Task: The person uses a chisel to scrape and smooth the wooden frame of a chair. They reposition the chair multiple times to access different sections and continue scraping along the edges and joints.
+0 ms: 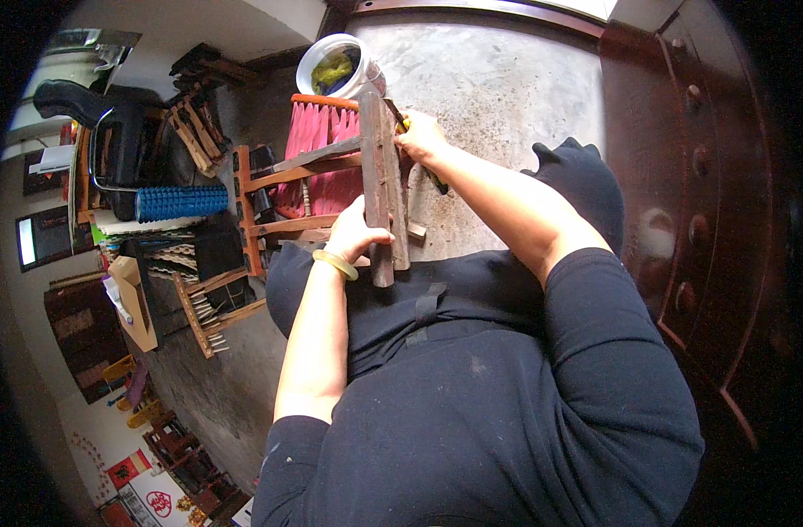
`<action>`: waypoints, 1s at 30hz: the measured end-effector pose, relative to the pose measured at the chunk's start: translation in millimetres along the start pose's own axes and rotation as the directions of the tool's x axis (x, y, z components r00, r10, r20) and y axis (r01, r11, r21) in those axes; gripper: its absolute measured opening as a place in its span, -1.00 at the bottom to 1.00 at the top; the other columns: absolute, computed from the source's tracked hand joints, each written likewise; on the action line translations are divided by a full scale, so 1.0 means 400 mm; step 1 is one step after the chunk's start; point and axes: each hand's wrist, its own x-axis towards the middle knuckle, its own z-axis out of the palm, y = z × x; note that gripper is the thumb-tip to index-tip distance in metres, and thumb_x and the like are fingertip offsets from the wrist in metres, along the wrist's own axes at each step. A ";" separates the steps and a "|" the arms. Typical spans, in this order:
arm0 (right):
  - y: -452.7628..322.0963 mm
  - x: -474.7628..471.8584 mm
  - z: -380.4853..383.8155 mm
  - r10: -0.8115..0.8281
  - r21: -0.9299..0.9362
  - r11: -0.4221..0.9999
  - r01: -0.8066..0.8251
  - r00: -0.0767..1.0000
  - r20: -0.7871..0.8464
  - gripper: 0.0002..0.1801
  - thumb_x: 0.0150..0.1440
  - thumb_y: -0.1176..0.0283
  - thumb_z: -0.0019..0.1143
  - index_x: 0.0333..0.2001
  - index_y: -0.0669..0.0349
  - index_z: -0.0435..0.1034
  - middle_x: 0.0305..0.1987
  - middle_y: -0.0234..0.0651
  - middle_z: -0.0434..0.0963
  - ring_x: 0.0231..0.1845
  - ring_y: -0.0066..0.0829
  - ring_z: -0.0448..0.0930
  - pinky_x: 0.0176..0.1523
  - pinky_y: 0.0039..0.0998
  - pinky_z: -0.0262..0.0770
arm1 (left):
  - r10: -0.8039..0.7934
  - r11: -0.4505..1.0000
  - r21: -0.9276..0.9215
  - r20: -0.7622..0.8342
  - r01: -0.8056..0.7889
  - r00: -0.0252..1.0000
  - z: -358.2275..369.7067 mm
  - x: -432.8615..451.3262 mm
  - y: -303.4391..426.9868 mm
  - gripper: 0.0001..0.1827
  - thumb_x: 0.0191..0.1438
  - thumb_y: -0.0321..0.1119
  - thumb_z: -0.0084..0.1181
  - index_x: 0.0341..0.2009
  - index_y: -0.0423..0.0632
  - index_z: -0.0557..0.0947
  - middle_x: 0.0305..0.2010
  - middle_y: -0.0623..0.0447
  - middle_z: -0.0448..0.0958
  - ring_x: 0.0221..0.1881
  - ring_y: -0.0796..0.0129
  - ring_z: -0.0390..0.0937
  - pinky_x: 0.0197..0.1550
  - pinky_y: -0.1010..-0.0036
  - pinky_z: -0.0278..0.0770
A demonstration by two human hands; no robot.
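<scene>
A worn wooden frame (377, 191), like a small stool's, stands on edge before me, with pale and reddish rails running to the left. My left hand (360, 230) grips the near end of its thick dark bar, the thumb across the wood; a pale green bangle (335, 263) sits on that wrist. My right hand (421, 137), at the bar's far end, is closed around a black and yellow tool (437, 181), perhaps a utility knife; its tip is hard to see. Pink strips (322, 128) hang from an orange-brown rod behind the frame.
A white bucket (335, 46) with yellow-green and dark material stands beyond the frame. Left lie a blue textured roller (182, 203), a slatted wooden frame (194, 309), a cardboard box (138, 309) and wood pieces (197, 135). Dark wooden drawers (665, 165) rise at right.
</scene>
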 end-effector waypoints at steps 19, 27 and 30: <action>-0.064 -0.024 -0.108 -0.084 -0.198 0.971 0.131 0.970 0.229 -0.65 0.02 0.32 -0.03 -0.17 0.30 0.51 -0.22 0.09 0.59 -0.15 -0.06 0.62 -0.08 -0.22 0.52 | -0.140 0.990 0.009 0.004 0.140 0.990 0.012 -0.022 0.083 -0.43 -0.37 -0.44 0.34 -0.13 -0.09 0.49 -0.27 0.13 0.60 -0.37 0.48 0.53 -0.50 0.57 0.43; -0.132 -0.078 -0.131 0.010 -0.424 0.882 0.208 0.889 0.457 -0.68 0.03 0.56 -0.10 -0.10 0.39 0.37 -0.18 0.06 0.56 -0.13 -0.08 0.61 -0.07 -0.18 0.52 | -0.219 0.976 0.015 -0.028 0.219 0.975 0.003 -0.025 0.077 -0.30 -0.40 -0.54 0.40 -0.03 -0.20 0.45 -0.17 -0.04 0.54 -0.15 0.26 0.51 -0.06 0.35 0.53; -0.094 -0.094 -0.120 -0.135 -0.523 0.777 0.351 0.904 0.405 -0.80 0.03 0.50 -0.01 -0.27 0.38 0.43 -0.29 0.05 0.58 -0.22 -0.09 0.64 -0.18 -0.17 0.56 | -0.064 0.991 0.112 -0.088 0.074 0.994 0.008 -0.031 0.082 -0.23 -0.44 -0.50 0.43 0.00 -0.20 0.43 -0.13 -0.02 0.49 -0.08 0.25 0.47 0.02 0.37 0.47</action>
